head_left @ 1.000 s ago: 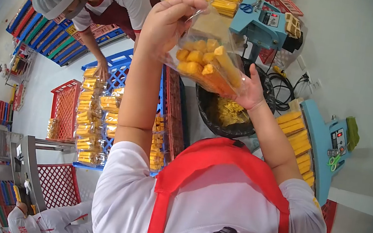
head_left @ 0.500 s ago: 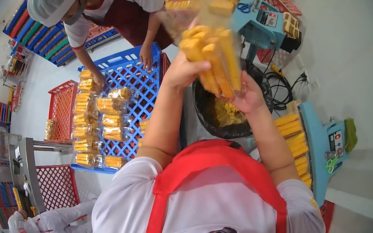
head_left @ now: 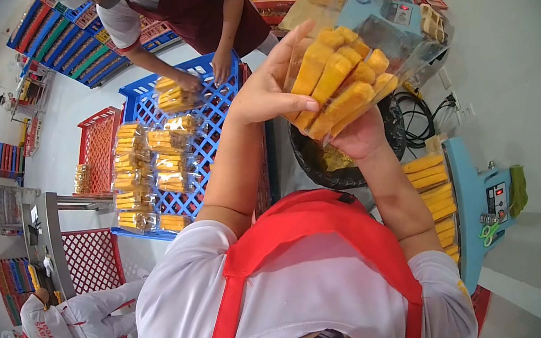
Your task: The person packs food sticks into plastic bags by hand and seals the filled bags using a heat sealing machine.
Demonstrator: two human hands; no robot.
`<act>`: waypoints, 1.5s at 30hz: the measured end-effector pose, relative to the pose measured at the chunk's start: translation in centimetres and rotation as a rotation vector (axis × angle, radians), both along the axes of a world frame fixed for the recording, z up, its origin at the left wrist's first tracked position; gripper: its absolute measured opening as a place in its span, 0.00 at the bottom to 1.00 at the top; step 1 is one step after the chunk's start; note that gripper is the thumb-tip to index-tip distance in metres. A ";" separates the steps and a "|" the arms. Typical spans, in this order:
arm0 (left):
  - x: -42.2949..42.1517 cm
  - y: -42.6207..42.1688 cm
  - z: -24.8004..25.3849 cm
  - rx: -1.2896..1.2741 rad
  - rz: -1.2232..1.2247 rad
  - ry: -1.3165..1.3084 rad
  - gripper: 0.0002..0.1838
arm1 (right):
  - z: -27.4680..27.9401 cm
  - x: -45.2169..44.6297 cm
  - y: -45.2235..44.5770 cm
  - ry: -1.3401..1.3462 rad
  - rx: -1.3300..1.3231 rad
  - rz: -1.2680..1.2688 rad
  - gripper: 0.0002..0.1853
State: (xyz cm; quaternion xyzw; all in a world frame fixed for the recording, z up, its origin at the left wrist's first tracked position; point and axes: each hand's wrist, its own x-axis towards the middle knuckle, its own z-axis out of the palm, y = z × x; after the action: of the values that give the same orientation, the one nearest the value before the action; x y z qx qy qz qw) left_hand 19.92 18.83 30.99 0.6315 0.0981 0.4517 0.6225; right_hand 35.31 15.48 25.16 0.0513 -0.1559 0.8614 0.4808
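Note:
A clear plastic bag of thick yellow stick-shaped snacks (head_left: 333, 84) is tilted in front of me, its unsealed-looking mouth towards the upper right. My left hand (head_left: 269, 92) grips its left side, thumb across the front and fingers partly behind. Cupped under the lower right end is my right hand (head_left: 363, 135), its fingers largely hidden by the bag. Below both hands stands a bin lined with black plastic (head_left: 316, 165), with yellow crumbs inside. Behind the bag is a light-blue machine (head_left: 372, 6), partly covered by it.
On the left, a blue crate (head_left: 224, 103) holds rows of filled bags (head_left: 173, 161). A co-worker's hand (head_left: 189, 82) holds another bag over it. At right, a second blue machine (head_left: 470, 192) stands beside loose yellow sticks (head_left: 435, 197). Black cables (head_left: 413, 124) lie near the wall.
The bag has turned, so its sticks now fan towards the upper right, and my right hand has moved underneath. The co-worker has lifted a bag from the crate's rows.

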 end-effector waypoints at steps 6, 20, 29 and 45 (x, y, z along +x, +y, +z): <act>0.4 0.3 -1.0 0.147 0.152 0.082 0.59 | 0.8 -0.2 -0.2 -0.123 -0.061 -0.214 0.24; 1.5 0.0 -0.8 0.023 0.131 -0.316 0.56 | 0.9 1.3 -0.6 -0.252 -0.013 -0.028 0.28; 1.3 1.6 -3.5 -0.408 0.052 -0.521 0.40 | 2.5 0.2 -1.7 -0.622 0.049 -0.504 0.23; 2.4 2.6 -5.1 -0.377 -0.067 -0.491 0.33 | 2.0 2.0 -1.1 -0.401 -0.092 -0.147 0.26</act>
State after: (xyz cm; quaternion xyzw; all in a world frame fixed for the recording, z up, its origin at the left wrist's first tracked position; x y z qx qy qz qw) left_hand 22.28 21.46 25.89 0.3801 0.0060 0.5439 0.7481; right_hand 37.29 14.36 27.20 -0.1546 -0.2122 0.8232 0.5035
